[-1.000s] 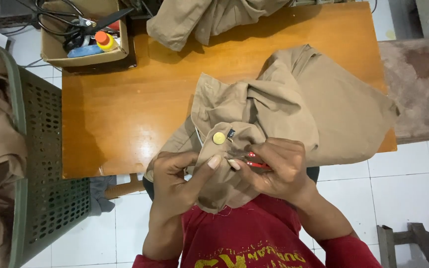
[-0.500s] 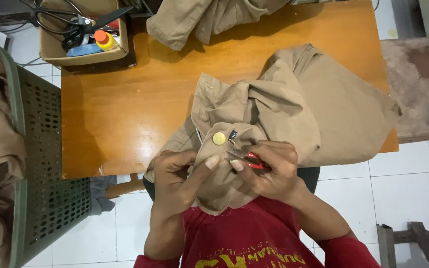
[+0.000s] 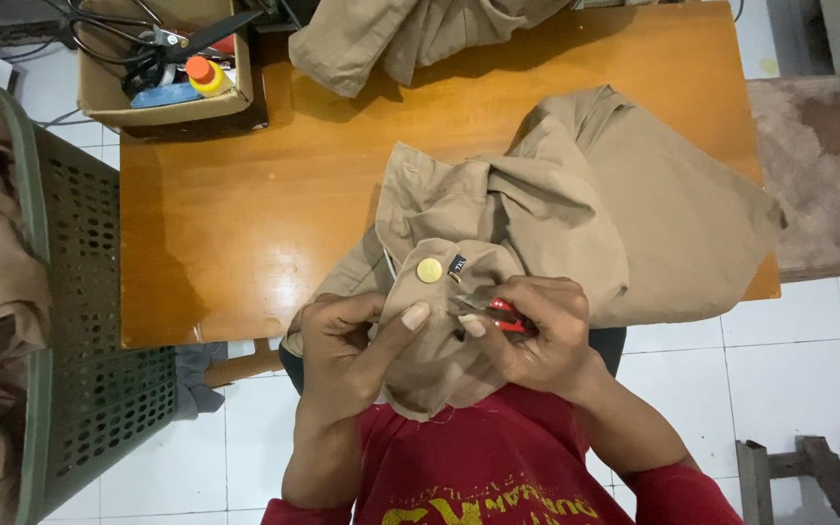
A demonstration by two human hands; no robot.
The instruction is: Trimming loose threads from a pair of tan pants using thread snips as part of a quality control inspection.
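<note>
A khaki garment (image 3: 595,204) lies bunched on the wooden table (image 3: 245,204), its near part hanging over the front edge onto my lap. A round yellow button (image 3: 429,270) and a small dark label sit on the flap I hold. My left hand (image 3: 347,350) pinches the flap's left edge, thumb pressed on the cloth just below the button. My right hand (image 3: 537,335) grips small red-handled snips (image 3: 494,313), their metal tips lying on the fabric just right of my left thumb.
A green perforated basket (image 3: 80,321) heaped with khaki clothes stands left of the table. A cardboard box (image 3: 162,73) with scissors, cables and a small orange-capped bottle sits at the far left corner. Another khaki garment (image 3: 410,34) lies at the far edge. White tiled floor surrounds.
Both hands stay on the flap near the button. My left thumb has slid slightly along the cloth and the snips have shifted a little; the garment has not moved.
</note>
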